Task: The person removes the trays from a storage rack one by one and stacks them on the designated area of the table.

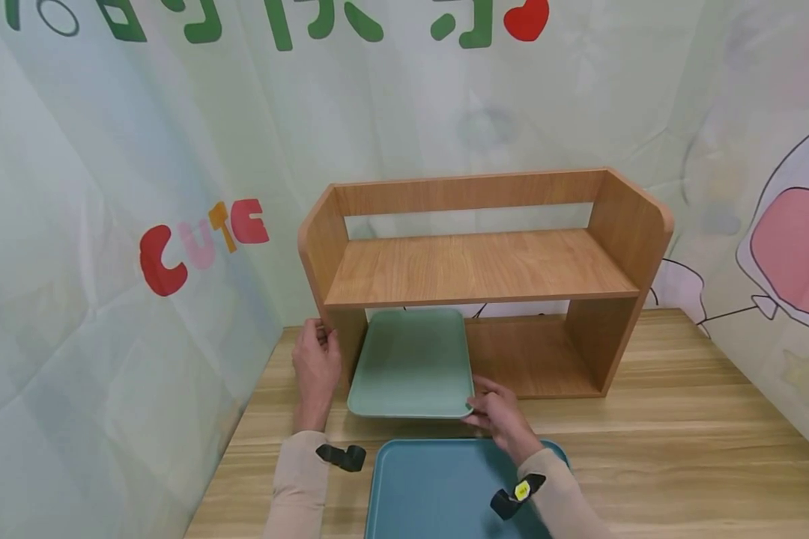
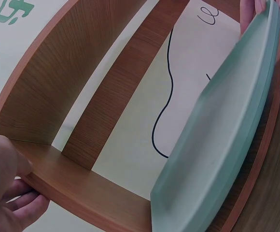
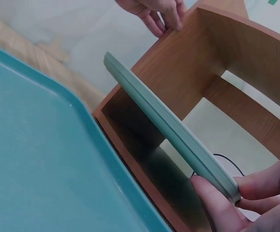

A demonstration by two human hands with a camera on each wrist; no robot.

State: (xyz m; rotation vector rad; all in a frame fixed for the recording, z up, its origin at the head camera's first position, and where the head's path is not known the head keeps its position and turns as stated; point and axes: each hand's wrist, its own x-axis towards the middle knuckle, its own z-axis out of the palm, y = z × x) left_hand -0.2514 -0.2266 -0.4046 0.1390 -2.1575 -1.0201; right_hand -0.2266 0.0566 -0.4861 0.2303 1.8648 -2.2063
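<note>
A light green rectangular tray is partly inside the lower left compartment of a two-tier wooden shelf, its front end sticking out. My right hand pinches the tray's front right corner, thumb on one face and fingers on the other. In the right wrist view, the tray shows edge-on, apart from the bottom board at its front. My left hand grips the front edge of the shelf's left side panel; its curled fingers show in the left wrist view.
A larger blue tray lies on the wood-grain table in front of the shelf, under my right forearm. The shelf's upper board is above the green tray. Printed cloth hangs at the left, back and right.
</note>
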